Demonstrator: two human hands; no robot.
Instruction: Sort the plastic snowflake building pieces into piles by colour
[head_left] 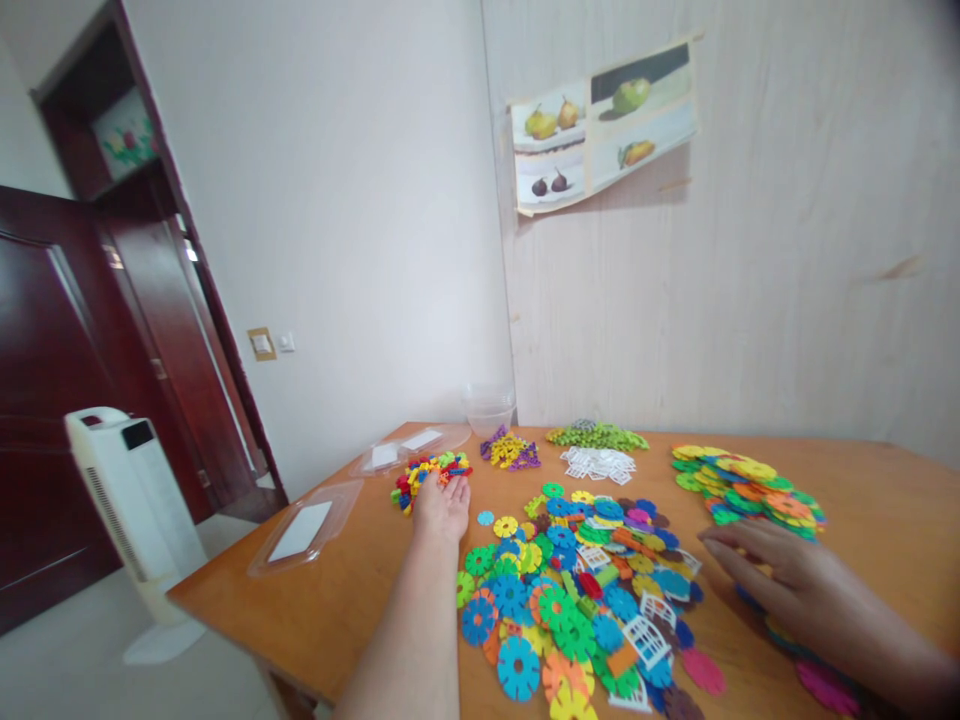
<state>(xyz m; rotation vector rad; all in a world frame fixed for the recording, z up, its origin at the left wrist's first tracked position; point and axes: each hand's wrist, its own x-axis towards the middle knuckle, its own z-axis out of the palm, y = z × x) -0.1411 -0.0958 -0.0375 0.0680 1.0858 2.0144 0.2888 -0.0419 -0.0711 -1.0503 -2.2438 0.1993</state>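
Note:
My left hand [442,503] is stretched forward, palm up with fingers apart, at the near edge of a small pile of red, yellow and blue pieces [411,480]. Whether anything small lies in it is not clear, but none shows. My right hand [765,560] is held palm down over the right side, between the big mixed pile [574,600] and a stack of notched discs [750,485]; its fingers are extended. The mixed pile holds colourful discs, white window-shaped pieces and small blocks. More discs lie partly hidden under my right hand and forearm.
Purple and yellow pieces [510,450], white frames [598,464] and green pieces [596,435] form piles at the back. A clear bowl [489,408] stands by the wall. Clear lids [304,530] lie on the table's [360,590] left. A white heater-like appliance [135,510] stands on the floor.

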